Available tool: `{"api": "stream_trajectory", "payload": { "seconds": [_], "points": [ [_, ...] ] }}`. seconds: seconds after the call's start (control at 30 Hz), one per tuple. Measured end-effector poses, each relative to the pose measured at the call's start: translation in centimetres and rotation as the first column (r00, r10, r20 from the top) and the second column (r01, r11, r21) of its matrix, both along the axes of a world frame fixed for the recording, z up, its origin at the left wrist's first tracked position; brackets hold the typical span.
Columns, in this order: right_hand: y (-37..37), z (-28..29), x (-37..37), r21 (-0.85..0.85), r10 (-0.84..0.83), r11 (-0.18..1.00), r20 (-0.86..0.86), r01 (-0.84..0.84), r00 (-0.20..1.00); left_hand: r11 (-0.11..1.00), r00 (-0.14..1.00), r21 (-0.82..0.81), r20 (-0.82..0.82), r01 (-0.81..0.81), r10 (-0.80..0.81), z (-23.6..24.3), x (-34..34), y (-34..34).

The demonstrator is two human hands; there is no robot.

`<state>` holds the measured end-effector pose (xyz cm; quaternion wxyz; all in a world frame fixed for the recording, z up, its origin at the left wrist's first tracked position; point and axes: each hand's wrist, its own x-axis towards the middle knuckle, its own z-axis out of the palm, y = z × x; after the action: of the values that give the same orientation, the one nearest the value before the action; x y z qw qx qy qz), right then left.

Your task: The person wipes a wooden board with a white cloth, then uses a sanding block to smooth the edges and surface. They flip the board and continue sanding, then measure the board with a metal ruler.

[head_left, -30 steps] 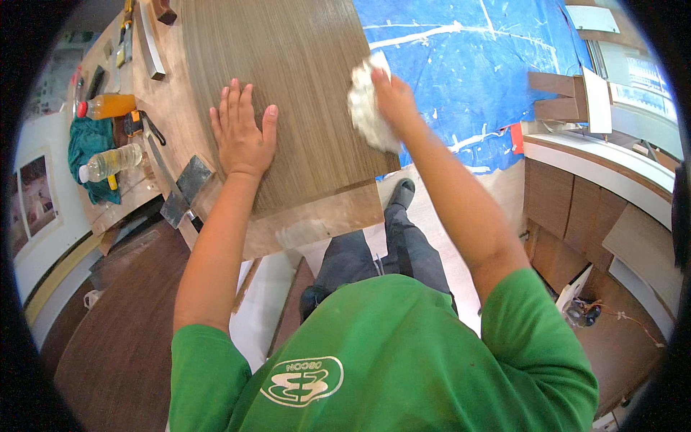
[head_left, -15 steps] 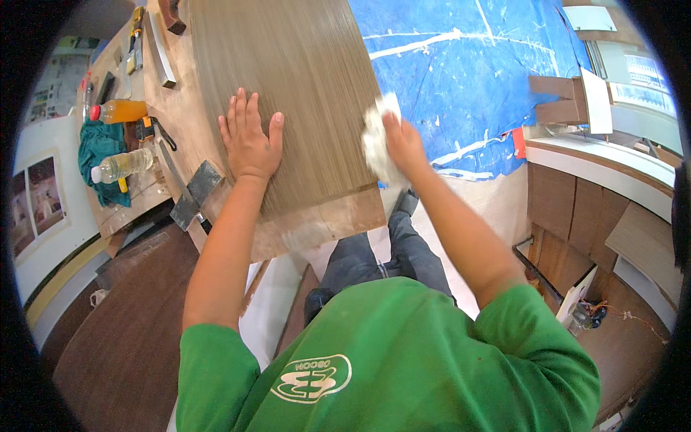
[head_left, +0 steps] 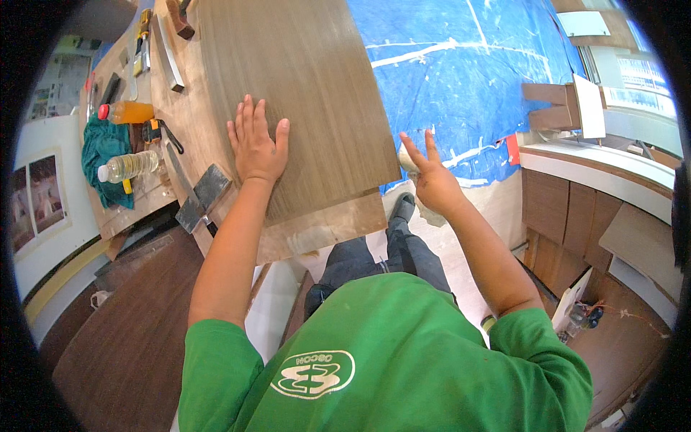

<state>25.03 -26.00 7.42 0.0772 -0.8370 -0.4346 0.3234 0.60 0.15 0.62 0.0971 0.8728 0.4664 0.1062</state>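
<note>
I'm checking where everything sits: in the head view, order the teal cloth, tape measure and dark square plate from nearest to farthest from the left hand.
1. Dark square plate: at the lower left of the left hand.
2. Tape measure: farther left.
3. Teal cloth: farthest left.

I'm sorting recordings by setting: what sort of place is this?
Likely a woodworking shop or fit-out site: a wood-grain panel lies on a wooden work surface, with a tape measure nearby and a blue sheet spread alongside.

Green short-sleeved shirt point(head_left: 410, 353) — pale oval emblem point(head_left: 314, 374) — dark grey trousers point(head_left: 351, 262)
</note>
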Motion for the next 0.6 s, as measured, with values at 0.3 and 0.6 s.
{"api": "stream_trajectory", "payload": {
  "seconds": [0.3, 0.6],
  "points": [
    [3.7, -0.4, -0.5, -0.074, 0.101, 0.993, 0.118, -0.093, 0.988, 1.000, 1.000, -0.030, 0.008, -0.008, 0.009, 0.1, -0.1, 0.0],
    [6.8, -1.6, 4.1, 0.105, -0.066, 0.993, 0.122, 0.054, 0.990, 0.999, 1.000, -0.043, -0.001, -0.018, 0.018, 0.0, 0.1, 0.0]
  ]
}}
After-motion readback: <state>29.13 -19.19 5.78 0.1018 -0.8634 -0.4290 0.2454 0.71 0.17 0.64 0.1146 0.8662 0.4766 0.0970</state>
